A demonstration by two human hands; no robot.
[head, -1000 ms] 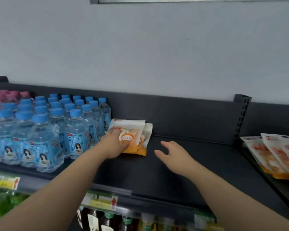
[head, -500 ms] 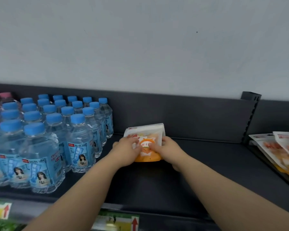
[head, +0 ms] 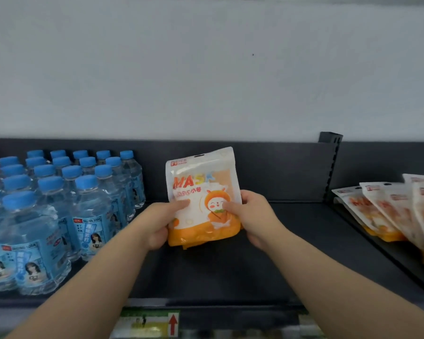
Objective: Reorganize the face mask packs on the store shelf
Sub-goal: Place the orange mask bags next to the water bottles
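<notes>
— What stands left of the left hand [head: 157, 221]?
— Clear plastic blue-capped bottles [head: 59, 204], in rows on the dark metal shelf [head: 230, 265].
— Between the hands?
— The white-and-orange plastic mask pack [head: 201, 192], held upright. Right of the right hand [head: 257, 216], similar flat mask packs [head: 389, 211] lie overlapping.

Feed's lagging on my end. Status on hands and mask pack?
Left hand and right hand both grip the mask pack, upright over the shelf. Water bottles to its left, more packs to its right, neither touching.
</notes>
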